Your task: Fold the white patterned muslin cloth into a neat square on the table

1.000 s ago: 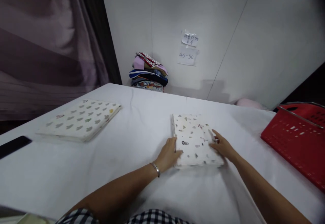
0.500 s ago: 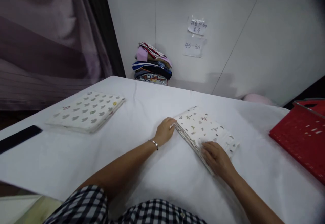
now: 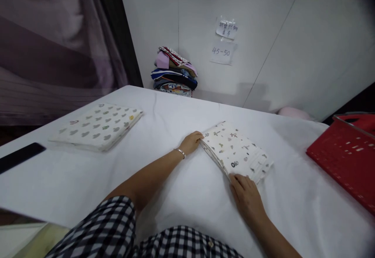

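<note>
A folded white cloth (image 3: 238,148) with a small scattered print lies flat on the white table, its layered edge turned toward me. My left hand (image 3: 191,142) is closed on its left corner, thumb and fingers together at the edge. At the near corner, my right hand (image 3: 246,195) grips the cloth, with the fingertips on top and the thumb hidden. Further left lies another folded white cloth (image 3: 98,127), printed with rows of grey shapes and touched by neither hand.
On the right stands a red perforated basket (image 3: 345,154). A flat black object (image 3: 20,157) lies at the table's left edge. Behind the table is a stack of folded fabrics (image 3: 175,72) against the wall, below and left of paper signs (image 3: 223,51). A pinkish curtain (image 3: 49,47) hangs at left.
My right hand has slid from the top of the cloth toward me to its near corner, uncovering more print. My left hand stays at the left corner. The view has shifted slightly.
</note>
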Available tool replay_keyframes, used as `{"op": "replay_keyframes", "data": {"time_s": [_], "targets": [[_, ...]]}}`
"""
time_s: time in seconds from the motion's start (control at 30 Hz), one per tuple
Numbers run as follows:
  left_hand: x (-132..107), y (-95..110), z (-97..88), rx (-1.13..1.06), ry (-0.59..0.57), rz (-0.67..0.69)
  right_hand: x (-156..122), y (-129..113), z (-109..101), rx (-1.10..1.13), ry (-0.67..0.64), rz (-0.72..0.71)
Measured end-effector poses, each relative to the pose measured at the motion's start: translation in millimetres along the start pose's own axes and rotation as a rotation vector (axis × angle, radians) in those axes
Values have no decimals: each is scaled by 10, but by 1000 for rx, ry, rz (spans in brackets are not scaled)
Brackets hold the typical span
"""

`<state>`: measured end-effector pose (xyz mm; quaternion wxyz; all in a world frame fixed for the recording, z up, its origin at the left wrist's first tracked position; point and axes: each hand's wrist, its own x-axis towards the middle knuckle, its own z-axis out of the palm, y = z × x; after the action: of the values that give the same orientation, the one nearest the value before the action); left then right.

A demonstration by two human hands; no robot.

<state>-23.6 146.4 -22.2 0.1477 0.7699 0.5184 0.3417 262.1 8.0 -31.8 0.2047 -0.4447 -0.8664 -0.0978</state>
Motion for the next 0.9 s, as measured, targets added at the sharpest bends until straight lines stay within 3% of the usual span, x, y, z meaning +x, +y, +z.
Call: {"op": "replay_keyframes", "data": {"time_s": [0.23, 0.4, 0.5, 0.57, 0.67, 0.77, 0.83, 0.9], "targets": [[23, 42, -92, 85, -126, 105, -51, 8, 6, -49, 9, 11], [-371, 324, -149, 106, -203, 126, -330, 612, -98, -1, 6, -66], [-704, 617, -186, 21, -320, 186, -460, 986, -247, -16, 24, 56], [-796, 763, -209, -75, -321, 155, -433, 1051, -355, 23, -30, 124], [-656, 820, -210, -179, -178, -24, -233, 858, -453, 137, -29, 148], [-313, 732, -135, -222, -41, -281, 40, 512, -415, 209, 43, 73], [-80, 650, -54, -270, -42, -471, 196, 305, -321, 217, 50, -17], [112, 575, 32, -271, -47, -559, 306, 149, -199, 190, 22, -92]]}}
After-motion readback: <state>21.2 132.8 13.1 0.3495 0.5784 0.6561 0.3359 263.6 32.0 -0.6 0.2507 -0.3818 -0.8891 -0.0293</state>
